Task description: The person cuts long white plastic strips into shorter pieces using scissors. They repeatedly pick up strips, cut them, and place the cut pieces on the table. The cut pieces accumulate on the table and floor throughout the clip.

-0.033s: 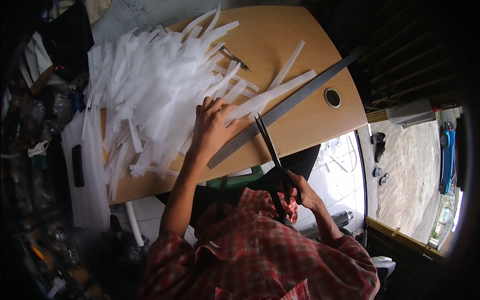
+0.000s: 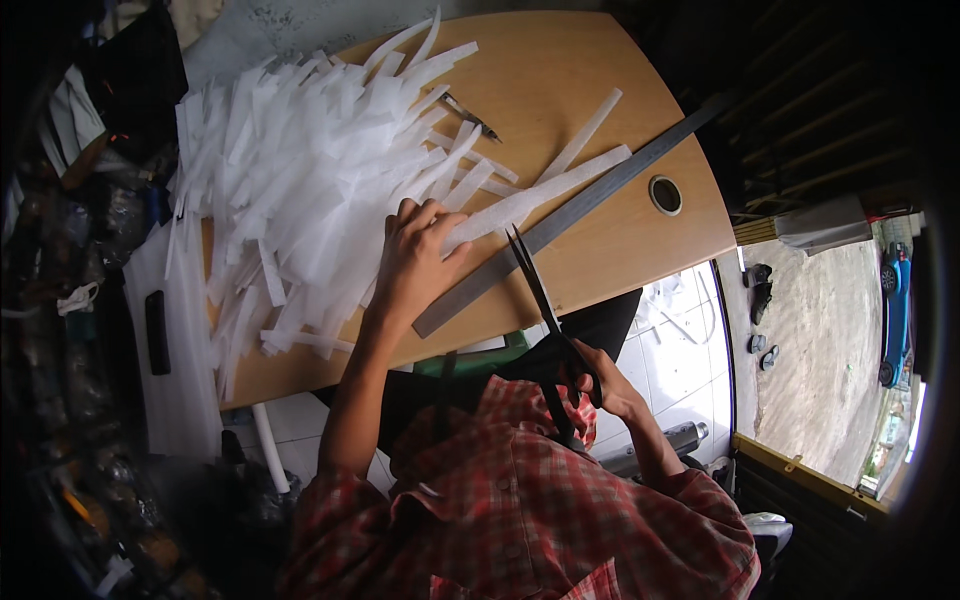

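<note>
My left hand (image 2: 420, 262) lies flat on the near edge of a big heap of white paper strips (image 2: 300, 170) on a wooden table (image 2: 560, 80). Its fingers press one long white strip (image 2: 545, 190) that runs along a long grey metal ruler (image 2: 620, 176). My right hand (image 2: 600, 385), near the table's front edge, grips black scissors (image 2: 540, 300). The blades are almost together and point up toward the ruler and the strip, just right of my left thumb.
A small metal tool (image 2: 470, 115) lies among the strips farther back. A round cable hole (image 2: 665, 195) sits in the table's right part. White sheets with a black object (image 2: 157, 330) hang at the left. Cluttered shelves stand left; tiled floor, shoes (image 2: 760, 285) and a blue car (image 2: 895, 310) are right.
</note>
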A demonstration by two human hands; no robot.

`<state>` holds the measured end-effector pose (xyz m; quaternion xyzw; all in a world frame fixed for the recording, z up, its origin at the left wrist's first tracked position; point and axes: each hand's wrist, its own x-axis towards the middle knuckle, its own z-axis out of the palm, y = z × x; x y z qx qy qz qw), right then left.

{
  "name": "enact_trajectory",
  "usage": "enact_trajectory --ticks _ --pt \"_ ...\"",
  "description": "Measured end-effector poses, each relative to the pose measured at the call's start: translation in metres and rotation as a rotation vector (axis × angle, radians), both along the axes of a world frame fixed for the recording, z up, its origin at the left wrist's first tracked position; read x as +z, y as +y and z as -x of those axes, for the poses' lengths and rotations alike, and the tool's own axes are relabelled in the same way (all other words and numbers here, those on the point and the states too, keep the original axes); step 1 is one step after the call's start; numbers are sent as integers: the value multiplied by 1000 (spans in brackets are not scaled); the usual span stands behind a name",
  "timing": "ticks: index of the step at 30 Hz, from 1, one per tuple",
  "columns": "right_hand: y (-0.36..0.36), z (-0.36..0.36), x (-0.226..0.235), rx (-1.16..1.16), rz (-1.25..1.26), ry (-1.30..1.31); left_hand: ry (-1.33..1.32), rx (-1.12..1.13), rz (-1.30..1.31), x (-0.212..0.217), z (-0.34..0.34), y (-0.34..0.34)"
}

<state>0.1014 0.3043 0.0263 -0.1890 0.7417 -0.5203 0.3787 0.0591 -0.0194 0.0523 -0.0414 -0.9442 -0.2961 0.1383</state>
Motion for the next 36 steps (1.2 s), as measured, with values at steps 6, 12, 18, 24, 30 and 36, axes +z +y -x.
enact_trajectory --ticks 6,12,18,24,30,36 --pt "-28 23 -6 35 45 9 -3 -8 -12 10 -36 -29" --pt "-44 26 -15 -1 62 91 -3 69 36 19 -56 -37" --pt "-46 18 -6 6 112 91 94 281 140 38 -70 -64" --pt "-37 4 -4 25 90 -21 328 616 273 51 -44 -77" --pt "-18 3 11 -101 63 -111 234 69 -11 18 19 -14" --pt "-6 10 24 -204 31 -50 52 -55 164 -31 57 27"
